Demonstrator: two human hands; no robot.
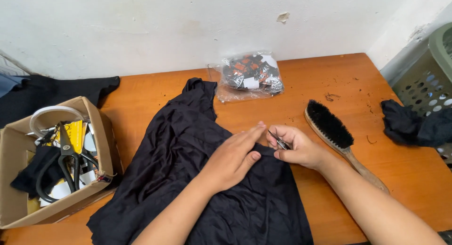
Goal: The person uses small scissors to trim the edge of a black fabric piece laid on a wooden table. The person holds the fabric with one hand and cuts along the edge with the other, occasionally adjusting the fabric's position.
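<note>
black garment (188, 160) spread over the middle of the orange wooden table (301, 85), running from 12 toward 6 o'clock. left hand (230, 160) flat on the cloth, fingers stretched out toward 1 o'clock, gripping nothing. right hand (296, 148) just beside it at 3 o'clock, pinched on small thread snips (280, 141) at the garment's edge. wooden brush (336, 132) with black bristles just past the right wrist. cardboard box (94, 127) with large black scissors (68, 167) at 9 o'clock. clear plastic bag (249, 75) at 12. dark cloth (409, 122) at 3.
</note>
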